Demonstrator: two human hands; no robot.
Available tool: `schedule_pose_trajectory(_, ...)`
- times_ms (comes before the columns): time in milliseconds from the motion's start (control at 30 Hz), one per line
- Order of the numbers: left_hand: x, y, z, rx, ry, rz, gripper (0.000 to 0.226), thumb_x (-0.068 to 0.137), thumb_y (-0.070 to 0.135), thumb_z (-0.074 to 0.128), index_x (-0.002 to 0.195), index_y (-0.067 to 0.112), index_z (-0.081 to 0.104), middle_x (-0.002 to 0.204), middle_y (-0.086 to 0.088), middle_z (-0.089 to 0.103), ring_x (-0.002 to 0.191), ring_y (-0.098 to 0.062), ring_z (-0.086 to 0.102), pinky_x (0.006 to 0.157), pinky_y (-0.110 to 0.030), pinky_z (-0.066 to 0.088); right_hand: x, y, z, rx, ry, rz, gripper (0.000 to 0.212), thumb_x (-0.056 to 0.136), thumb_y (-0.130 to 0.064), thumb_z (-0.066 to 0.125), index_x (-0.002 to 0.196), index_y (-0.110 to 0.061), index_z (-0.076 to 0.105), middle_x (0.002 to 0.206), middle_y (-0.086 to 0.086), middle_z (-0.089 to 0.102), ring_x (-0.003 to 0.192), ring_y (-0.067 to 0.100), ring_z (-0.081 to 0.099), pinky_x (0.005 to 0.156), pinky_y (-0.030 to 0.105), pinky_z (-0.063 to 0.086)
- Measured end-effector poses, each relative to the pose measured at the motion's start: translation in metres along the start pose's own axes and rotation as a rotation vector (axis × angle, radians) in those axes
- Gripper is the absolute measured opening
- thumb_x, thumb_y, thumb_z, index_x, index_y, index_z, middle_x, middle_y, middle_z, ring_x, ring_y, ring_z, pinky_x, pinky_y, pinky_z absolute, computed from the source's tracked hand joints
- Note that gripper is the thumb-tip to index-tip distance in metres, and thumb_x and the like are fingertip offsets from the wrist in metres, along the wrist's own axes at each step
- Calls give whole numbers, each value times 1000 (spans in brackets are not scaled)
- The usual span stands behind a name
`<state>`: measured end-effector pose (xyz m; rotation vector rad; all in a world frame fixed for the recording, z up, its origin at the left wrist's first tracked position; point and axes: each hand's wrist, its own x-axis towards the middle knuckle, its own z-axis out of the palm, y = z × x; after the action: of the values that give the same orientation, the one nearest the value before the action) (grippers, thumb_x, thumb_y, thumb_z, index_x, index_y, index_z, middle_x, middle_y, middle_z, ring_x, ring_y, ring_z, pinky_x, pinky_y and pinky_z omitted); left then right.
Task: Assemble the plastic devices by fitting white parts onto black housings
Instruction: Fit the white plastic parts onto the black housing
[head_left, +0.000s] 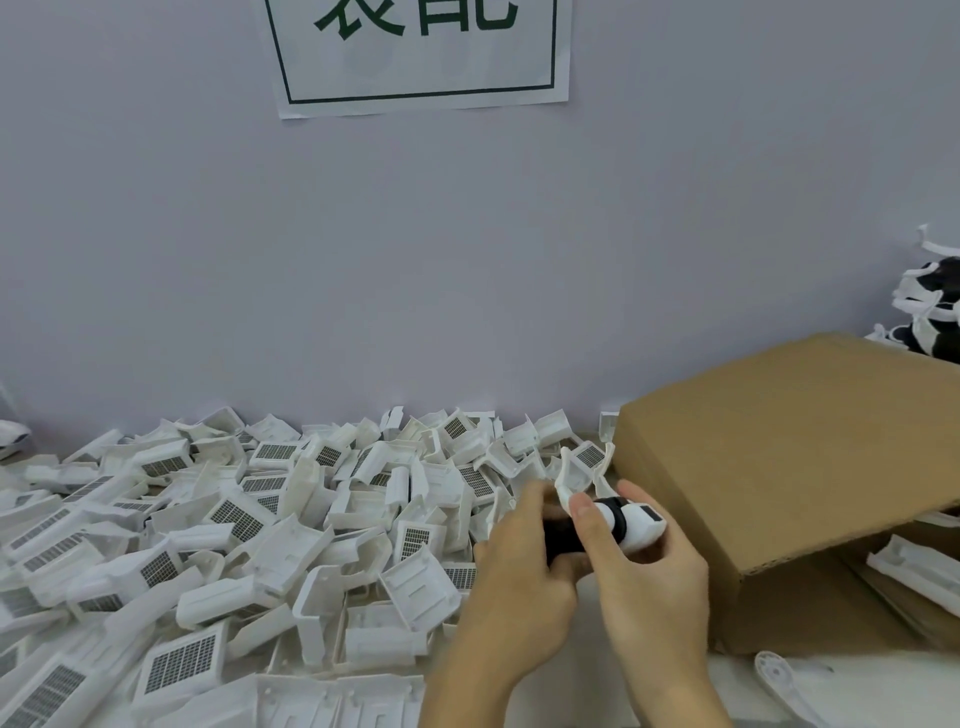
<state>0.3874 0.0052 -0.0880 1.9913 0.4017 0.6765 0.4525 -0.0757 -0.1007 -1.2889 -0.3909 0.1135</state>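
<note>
Hands are meeting just in front of a brown cardboard box (789, 467), holding one small device between them. The left hand (519, 566) is curling its fingers around the black plastic housing (563, 535), most of which is lying hidden inside that grip. The right hand (644, 577) is wrapping its thumb and fingers around the rounded white plastic part (636, 525), which is sitting against the housing's right end, with a dark band showing at the join. Whether the two are fully seated is not clear. Just behind the hands and across the left of the table, a heap of loose white plastic shells with grey grid panels (234, 530) is spreading back to the pale wall. A white paper sign with green characters (421, 52) is hanging on that wall. At the far right edge, a stack of black-and-white assembled devices (930, 306) is rising behind the box.
</note>
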Motion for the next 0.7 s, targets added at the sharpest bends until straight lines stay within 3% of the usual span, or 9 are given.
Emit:
schedule_pose_trajectory(100,1,-3,1,-26,39,5,29,91,1,55,104,26,57,101,9,68,99,-11,64,88,-39,54,-2,-3,3,46,-63,-14,58,64,-46,78,117,-35,57,90,-32,71,88,-16,65,66,0,46)
schedule_pose_trajectory(200,1,1,3,-155,119,28,32,96,-1,53,107,27,63,100,10,71,96,-7,68,76,-22,56,-4,1,3,7,-151,-35,48,75,-45,70,120,-28,65,111,-14,74,111,1,65,90,20,53)
schedule_pose_trajectory(267,3,2,5,-212,203,21,26,99,6,55,106,27,67,98,9,73,92,-6,68,75,-21,54,-4,5,4,21,-200,17,42,90,-36,65,130,-23,63,124,-7,69,120,6,61,102,30,50)
schedule_pose_trajectory(367,7,2,4,-269,330,-24,19,103,19,53,102,29,68,94,4,73,87,-6,68,74,-20,54,0,10,5,17,-199,109,34,101,-27,54,133,-20,61,125,-9,68,110,-5,62,87,10,49)
schedule_pose_trajectory(400,9,1,4,-292,373,-38,20,104,21,50,99,26,68,90,4,72,81,-3,67,69,-16,51,1,11,5,8,-171,134,32,102,-27,51,131,-20,62,122,-11,68,107,-6,62,83,10,48)
schedule_pose_trajectory(500,11,0,2,-380,500,-161,27,107,30,42,97,20,65,85,8,67,69,6,61,58,-8,45,3,14,4,-23,-146,239,29,104,-27,44,121,-22,67,115,-5,69,106,9,64,86,31,49)
schedule_pose_trajectory(567,10,-1,0,-475,528,-282,22,107,36,41,99,26,60,91,8,65,72,4,62,58,-13,47,2,15,5,-63,-157,286,29,104,-25,41,110,-23,70,106,-1,71,99,17,68,78,34,49)
schedule_pose_trajectory(700,11,3,-2,-664,542,-393,17,107,38,39,103,29,54,105,-4,68,99,-29,67,88,-50,57,1,14,6,-109,-134,297,28,101,-20,41,101,-23,69,96,2,70,90,21,67,71,34,48)
